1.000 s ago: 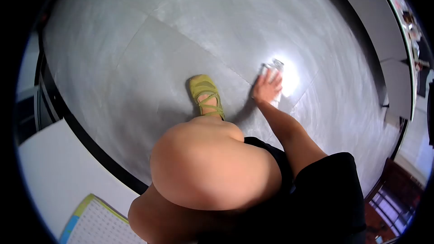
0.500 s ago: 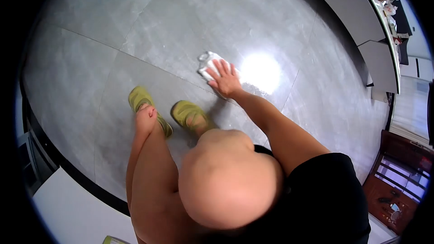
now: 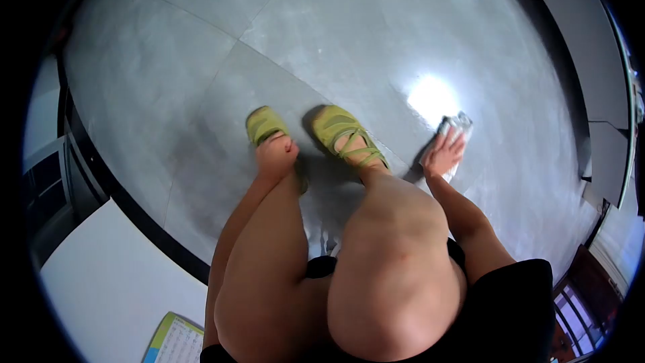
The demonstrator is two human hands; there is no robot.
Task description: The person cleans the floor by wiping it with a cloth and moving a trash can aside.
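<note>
On the grey tiled floor (image 3: pixel 349 33), a crumpled white cloth (image 3: pixel 462 123) lies under my right hand (image 3: pixel 445 152). The fingers press over the cloth and hold it against the tiles, slightly blurred. My left hand (image 3: pixel 276 156) is closed in a fist and rests at my left shin, just above the green shoe (image 3: pixel 264 123). Nothing shows in that fist. The other green shoe (image 3: pixel 336 128), with crossed straps, stands on the floor between my two hands.
A bright light reflection falls on the floor beside the cloth. Grey cabinets (image 3: pixel 584 47) line the right side. At lower left is a white surface (image 3: pixel 114 282) with a printed calendar-like sheet (image 3: pixel 176 339), bordered by a dark strip (image 3: pixel 138 225). A brown door (image 3: pixel 591 275) stands at lower right.
My right hand has drawn the cloth back toward my body and to the right, beside my right leg. The view has shifted. My left fist stays at the left shin.
</note>
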